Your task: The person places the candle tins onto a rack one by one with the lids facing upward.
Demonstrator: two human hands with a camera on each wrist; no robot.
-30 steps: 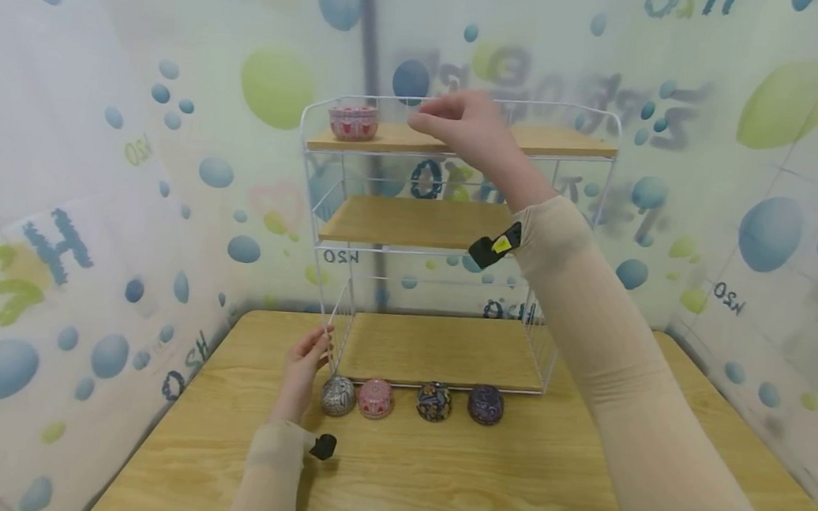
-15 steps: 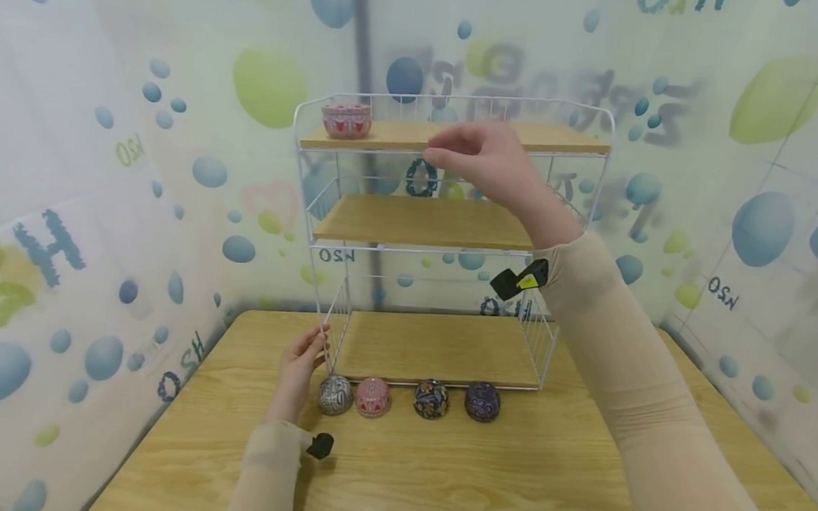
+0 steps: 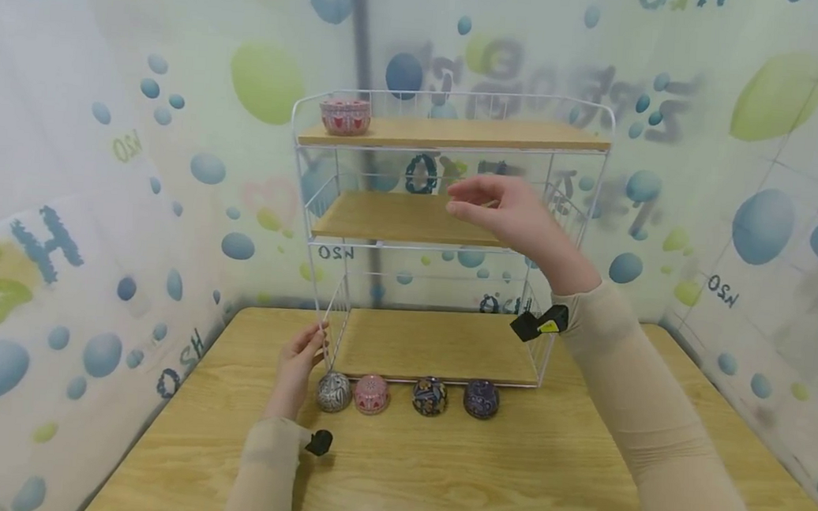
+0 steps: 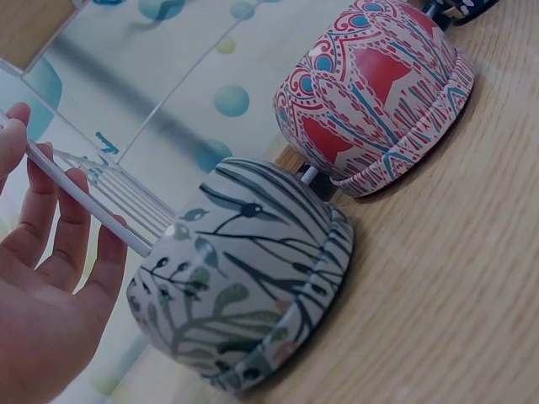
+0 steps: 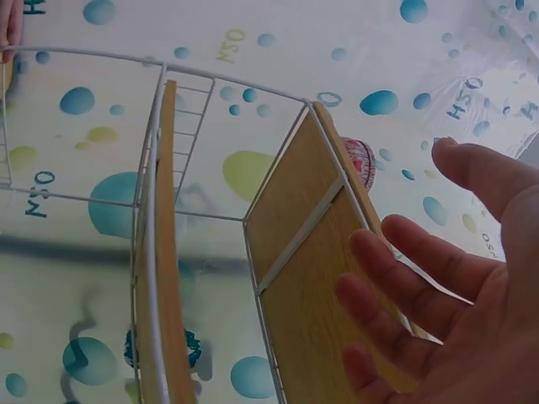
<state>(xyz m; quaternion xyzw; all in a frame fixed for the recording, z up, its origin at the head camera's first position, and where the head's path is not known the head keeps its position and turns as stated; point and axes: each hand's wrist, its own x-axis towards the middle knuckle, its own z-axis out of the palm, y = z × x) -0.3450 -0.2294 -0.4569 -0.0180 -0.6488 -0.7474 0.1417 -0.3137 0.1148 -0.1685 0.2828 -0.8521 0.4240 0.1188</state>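
A white wire rack (image 3: pixel 381 246) with three wooden shelves stands on the table. My left hand (image 3: pixel 298 359) holds its front left post low down, thumb and fingertips round the rod (image 4: pixel 88 202) in the left wrist view. My right hand (image 3: pixel 507 215) is in front of the middle shelf, fingers loosely bent and holding nothing; the right wrist view shows its fingers (image 5: pixel 438 252) spread. A red-and-pink patterned bowl (image 3: pixel 346 116) sits upright on the top shelf's left end. Right beside my left hand, a leaf-patterned grey-white bowl (image 4: pixel 244 269) lies upside down.
Along the rack's front foot, a pink-red bowl (image 3: pixel 371 395), a dark floral bowl (image 3: pixel 430 396) and a purple-navy bowl (image 3: pixel 481 399) also lie upside down on the wooden table (image 3: pixel 393 476). A printed curtain (image 3: pixel 201 75) hangs behind and at the sides.
My right hand has come down from in front of the top shelf to middle-shelf height, and slightly right. My left hand keeps its hold on the post; the bowls stay put.
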